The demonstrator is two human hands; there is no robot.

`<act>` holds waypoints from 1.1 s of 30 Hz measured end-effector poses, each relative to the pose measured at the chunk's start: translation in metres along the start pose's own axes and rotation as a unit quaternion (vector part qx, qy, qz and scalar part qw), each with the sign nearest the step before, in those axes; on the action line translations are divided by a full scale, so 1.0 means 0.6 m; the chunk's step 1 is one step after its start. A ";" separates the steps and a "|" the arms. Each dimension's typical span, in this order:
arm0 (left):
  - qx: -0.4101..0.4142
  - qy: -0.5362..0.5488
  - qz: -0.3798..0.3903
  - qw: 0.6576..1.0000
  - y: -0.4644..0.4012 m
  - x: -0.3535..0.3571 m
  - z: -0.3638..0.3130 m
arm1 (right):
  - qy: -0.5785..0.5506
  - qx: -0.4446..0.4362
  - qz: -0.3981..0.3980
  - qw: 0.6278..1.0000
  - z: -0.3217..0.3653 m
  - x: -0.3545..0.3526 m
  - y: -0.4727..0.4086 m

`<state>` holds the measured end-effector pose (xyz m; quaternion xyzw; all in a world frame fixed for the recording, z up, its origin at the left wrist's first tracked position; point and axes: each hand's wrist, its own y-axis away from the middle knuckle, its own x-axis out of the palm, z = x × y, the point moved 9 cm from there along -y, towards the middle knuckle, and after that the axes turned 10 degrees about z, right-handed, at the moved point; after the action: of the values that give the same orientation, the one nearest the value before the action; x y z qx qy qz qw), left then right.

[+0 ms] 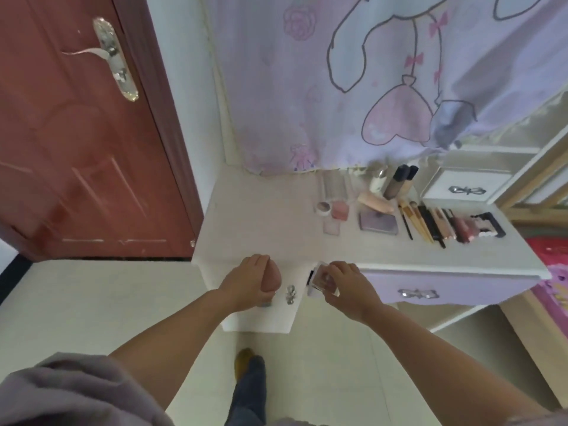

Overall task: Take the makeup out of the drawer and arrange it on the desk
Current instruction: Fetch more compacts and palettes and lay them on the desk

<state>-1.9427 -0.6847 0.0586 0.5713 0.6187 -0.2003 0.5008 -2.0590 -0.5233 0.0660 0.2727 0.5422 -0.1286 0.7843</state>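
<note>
You face a white bench (399, 256) against a pale wall (181, 87) | red-brown door (76, 133) on your left | cartoon-printed curtain (368, 72) hangs above | pale tiled floor (92, 302) | soft daylight

Soft, even daylight fills the scene, brightest through the curtain (384, 81) at twelve to two o'clock, and shadows are faint. The wide lens bows the door (83, 133) at nine o'clock. Everything looks slightly blurred, with no sharp detail.

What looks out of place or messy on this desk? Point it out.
Little stands out. The brushes and tubes lie in a neat row. Only the pinkish tube lies at a slant beside the foundation bottles. No spills or damage show.
</note>
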 end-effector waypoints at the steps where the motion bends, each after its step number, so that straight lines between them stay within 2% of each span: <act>1: 0.008 -0.005 0.003 1.000 -0.037 -0.018 0.007 | 0.000 0.003 -0.004 1.000 -0.007 -0.014 -0.037; 9: 0.036 -0.058 0.050 0.996 -0.309 -0.154 0.048 | -0.057 0.054 -0.031 0.996 -0.075 -0.143 -0.284; 13: 0.042 -0.076 0.080 0.993 -0.411 -0.170 0.043 | -0.049 0.046 0.000 0.998 -0.106 -0.161 -0.392; 18: 0.021 -0.091 0.081 0.992 -0.518 -0.180 0.056 | 0.019 -0.020 0.067 0.997 -0.120 -0.169 -0.526; 25: 0.002 -0.136 0.110 0.985 -0.591 -0.164 0.077 | 0.123 -0.098 0.141 0.977 -0.145 -0.135 -0.603; 33: -0.001 -0.124 0.104 0.987 -0.587 -0.157 0.082 | 0.098 -0.091 0.157 0.978 -0.151 -0.118 -0.604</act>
<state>-2.2574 -0.8667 0.0037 0.6029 0.4887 -0.2160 0.5924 -2.3369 -0.7749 0.0030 0.2932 0.5762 0.0738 0.7594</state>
